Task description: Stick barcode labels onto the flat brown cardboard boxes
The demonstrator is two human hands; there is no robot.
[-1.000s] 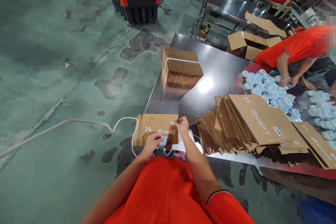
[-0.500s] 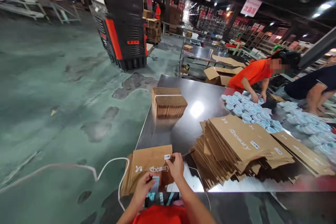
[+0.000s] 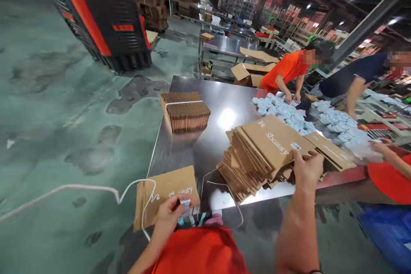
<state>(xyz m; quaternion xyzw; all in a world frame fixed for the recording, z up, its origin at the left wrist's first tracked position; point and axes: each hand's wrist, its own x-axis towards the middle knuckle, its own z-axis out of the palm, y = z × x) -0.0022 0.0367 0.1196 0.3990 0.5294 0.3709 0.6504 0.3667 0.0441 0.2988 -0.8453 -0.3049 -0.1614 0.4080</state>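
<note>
In the head view, my left hand (image 3: 168, 214) pinches a small pale blue and white slip, perhaps a strip of labels (image 3: 185, 204). It rests over the lower part of a flat brown cardboard carton (image 3: 175, 176) with white lettering, which lies on more flats at the table's near left corner. My right hand (image 3: 307, 166) reaches across to a leaning stack of flat cartons. Its fingers close on the right edge of the top flat carton (image 3: 263, 137), beside a small white label (image 3: 296, 146). My palm hides part of that edge.
A strapped carton bundle (image 3: 186, 113) stands on the steel table (image 3: 221, 90). A white cord (image 3: 86, 187) runs across the flats at left. Round pale blue items (image 3: 282, 109) lie in heaps at right, where a co-worker in orange (image 3: 287, 70) handles some. Another person's hands reach in at far right.
My right hand has left the near-left carton and moved right to the leaning stack. My left hand stays with the slip. The camera view has swung right.
</note>
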